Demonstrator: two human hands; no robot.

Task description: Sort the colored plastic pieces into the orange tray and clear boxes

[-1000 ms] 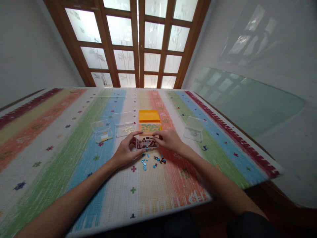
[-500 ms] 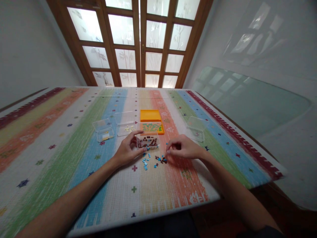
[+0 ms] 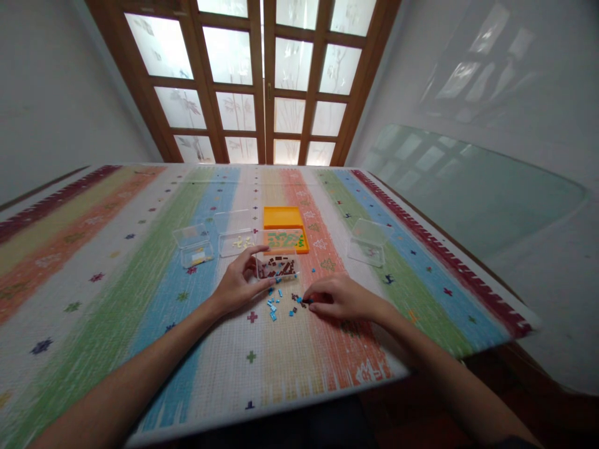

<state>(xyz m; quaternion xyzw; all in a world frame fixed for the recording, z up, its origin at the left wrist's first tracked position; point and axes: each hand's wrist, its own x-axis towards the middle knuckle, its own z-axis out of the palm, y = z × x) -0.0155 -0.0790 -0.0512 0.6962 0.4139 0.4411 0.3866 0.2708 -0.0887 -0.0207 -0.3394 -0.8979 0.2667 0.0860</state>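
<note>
My left hand (image 3: 238,285) grips the left side of a clear plastic box (image 3: 259,267), thumb at its near edge and fingers along the far side. Inside the box lie many small brown toy bricks (image 3: 282,268). On the cloth in front of it, small blue bricks (image 3: 273,308) are scattered. A mixed little pile of brown and blue bricks (image 3: 298,300) sits to their right. The thumb and fingertips of my right hand (image 3: 344,299) close in at the right edge of this pile; which piece is between them, if any, is too small to make out.
Behind the held box stands an open yellow case (image 3: 283,217) with green pieces. Left of it are a clear box (image 3: 224,252) with pale pieces and another clear box (image 3: 186,257). An open clear box (image 3: 365,254) stands right. The striped tablecloth (image 3: 224,374) covers the table.
My right hand has moved down and slightly left, from above and right of the pile to its edge. A single blue brick now shows behind the hand. My left hand stays on the box.
</note>
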